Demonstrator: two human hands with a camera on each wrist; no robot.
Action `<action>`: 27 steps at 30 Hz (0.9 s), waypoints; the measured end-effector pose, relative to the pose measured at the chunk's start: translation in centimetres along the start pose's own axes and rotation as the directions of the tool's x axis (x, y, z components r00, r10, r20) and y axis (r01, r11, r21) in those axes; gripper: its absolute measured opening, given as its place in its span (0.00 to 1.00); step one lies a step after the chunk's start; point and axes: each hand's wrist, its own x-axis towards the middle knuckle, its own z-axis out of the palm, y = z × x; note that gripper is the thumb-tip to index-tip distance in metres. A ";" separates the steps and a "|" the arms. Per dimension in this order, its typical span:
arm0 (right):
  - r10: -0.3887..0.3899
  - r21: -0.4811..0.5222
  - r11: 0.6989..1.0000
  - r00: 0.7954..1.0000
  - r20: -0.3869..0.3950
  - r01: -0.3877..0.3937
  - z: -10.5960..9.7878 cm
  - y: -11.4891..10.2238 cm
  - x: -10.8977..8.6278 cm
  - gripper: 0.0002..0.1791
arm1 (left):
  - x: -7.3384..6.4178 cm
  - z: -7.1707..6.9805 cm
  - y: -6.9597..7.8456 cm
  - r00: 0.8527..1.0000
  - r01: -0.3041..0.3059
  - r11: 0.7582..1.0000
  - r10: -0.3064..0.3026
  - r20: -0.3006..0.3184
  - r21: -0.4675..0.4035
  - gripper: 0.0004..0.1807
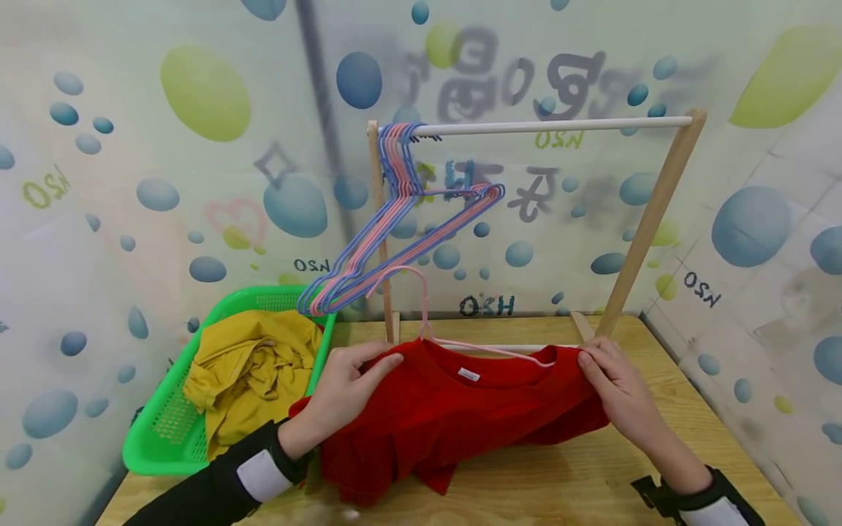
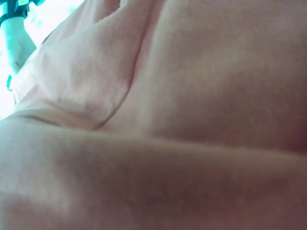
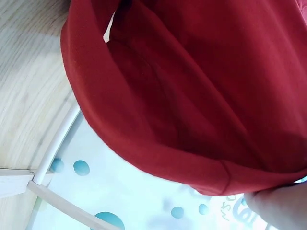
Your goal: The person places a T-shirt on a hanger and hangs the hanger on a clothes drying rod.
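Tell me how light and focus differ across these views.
Head view: fairly even light, the shirt in reasonable focus; left wrist view: a blurred, pinkish close-up, with glare at the upper left; right wrist view: deep red on the shirt, the wall behind it very bright.

open gap under rail (image 1: 559, 126), bunched hangers (image 1: 400, 164) crowding left side, red shirt (image 1: 473, 409) blocking below

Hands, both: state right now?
Left hand: holding the red shirt, pinched at one shoulder by thumb and fingers.
Right hand: holding the same shirt, gripped at the other shoulder.
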 end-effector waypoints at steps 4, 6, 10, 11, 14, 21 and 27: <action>-0.042 -0.022 0.999 0.999 -0.014 0.042 0.4 -0.2 0.2 0.09 | 0.1 0.2 0.0 1.000 0.000 1.000 0.000 -0.004 -0.004 0.11; -0.064 -0.038 0.997 0.998 -0.020 0.064 0.6 -0.4 0.3 0.09 | 0.1 0.3 0.0 1.000 0.006 1.000 -0.006 -0.007 -0.006 0.11; -0.140 -0.102 0.985 0.990 -0.020 0.137 0.8 -0.5 0.4 0.09 | 0.1 0.3 0.0 1.000 0.026 1.000 -0.026 -0.006 -0.016 0.12; -0.164 -0.126 0.979 0.986 -0.022 0.160 0.8 -0.5 0.4 0.09 | 0.1 0.4 0.0 1.000 0.029 0.999 -0.029 -0.004 -0.019 0.13; -0.252 -0.209 0.947 0.968 -0.014 0.243 1.0 -0.4 0.5 0.09 | 0.1 0.5 0.0 1.000 0.022 0.999 -0.022 0.002 -0.026 0.13; -0.362 -0.329 0.880 0.932 0.007 0.344 1.6 -0.7 0.5 0.09 | 0.1 0.8 0.0 1.000 0.001 0.999 -0.001 0.009 -0.035 0.11; -0.332 -0.351 0.881 0.943 0.020 0.318 1.7 -1.2 0.4 0.11 | 0.1 1.0 -0.1 1.000 -0.006 0.999 0.006 0.004 -0.035 0.11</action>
